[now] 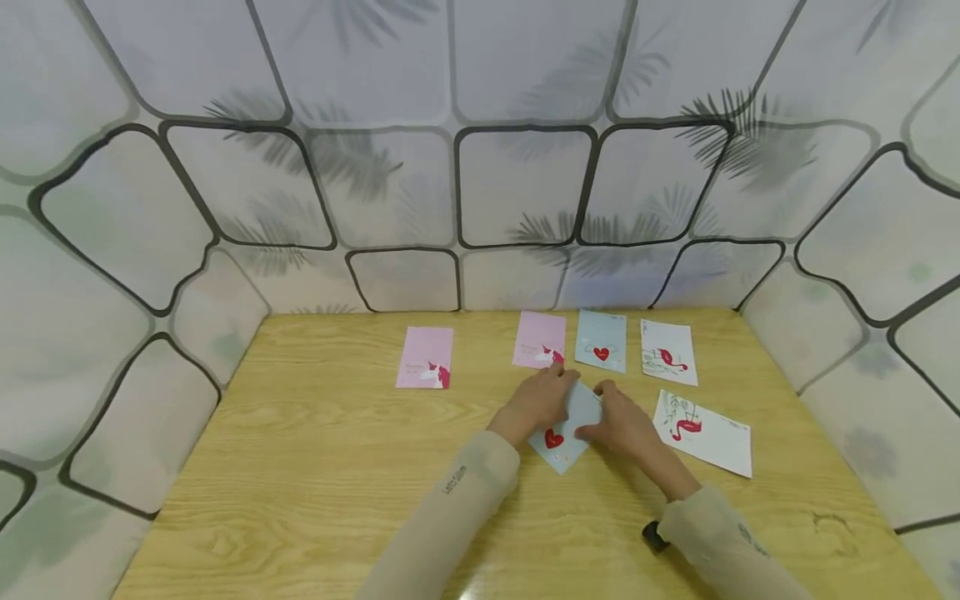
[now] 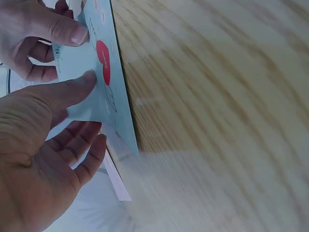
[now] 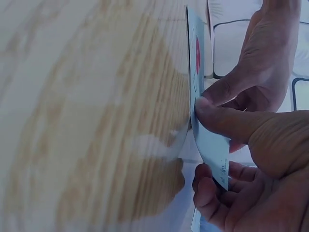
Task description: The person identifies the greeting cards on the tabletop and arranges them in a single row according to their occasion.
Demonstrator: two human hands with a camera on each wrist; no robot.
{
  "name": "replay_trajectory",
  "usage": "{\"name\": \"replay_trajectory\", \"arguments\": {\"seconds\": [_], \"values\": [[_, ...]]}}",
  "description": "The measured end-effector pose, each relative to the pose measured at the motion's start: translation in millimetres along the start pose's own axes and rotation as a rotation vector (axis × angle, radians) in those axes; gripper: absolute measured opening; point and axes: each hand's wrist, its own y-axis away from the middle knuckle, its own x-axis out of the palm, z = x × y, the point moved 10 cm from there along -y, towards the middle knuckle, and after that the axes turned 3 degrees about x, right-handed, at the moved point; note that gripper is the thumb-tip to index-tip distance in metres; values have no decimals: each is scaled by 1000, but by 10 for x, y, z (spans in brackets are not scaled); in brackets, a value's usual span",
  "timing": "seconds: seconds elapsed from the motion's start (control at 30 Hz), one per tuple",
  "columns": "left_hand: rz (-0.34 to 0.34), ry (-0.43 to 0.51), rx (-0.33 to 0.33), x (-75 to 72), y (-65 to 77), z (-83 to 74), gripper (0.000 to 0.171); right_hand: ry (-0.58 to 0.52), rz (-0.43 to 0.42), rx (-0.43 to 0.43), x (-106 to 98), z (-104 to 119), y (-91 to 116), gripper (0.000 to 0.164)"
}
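Both hands hold a light blue card (image 1: 564, 450) printed with a red winged heart, turned at an angle over the wooden table. My left hand (image 1: 536, 402) pinches it along its left side, the thumb on the printed face in the left wrist view. On the opposite side my right hand (image 1: 621, 423) grips the card, its thumb (image 3: 212, 113) pressing the face and its fingers curled behind the edge. The far corner lifts toward me while the near edge lies close over the wood. Behind the left fingertips is a pink unicorn card (image 1: 538, 337).
A second pink unicorn card (image 1: 424, 354) lies further left. Along the back are another blue heart card (image 1: 600, 333) and a white flamingo card (image 1: 671, 342). A larger flamingo card (image 1: 712, 437) lies beside my right forearm. Patterned fabric walls (image 1: 517, 187) enclose the wooden table (image 1: 322, 492).
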Motion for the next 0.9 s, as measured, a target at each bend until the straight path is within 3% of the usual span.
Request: {"name": "replay_trajectory", "arguments": {"seconds": [0.33,0.57,0.73,0.9], "values": [[-165,177,-31,-134,187,284,40,-203,-150,-103,-177,110,24,24],[-208,347,-67,-285,360,491,29,-384,-155,-56,-196,79,-36,20],[-234,498,-123,-354,528,624,24,-471,-167,-66,-214,153,-48,19],[-277,572,-135,-426,714,736,23,-522,-169,-93,-226,289,-67,15]]}}
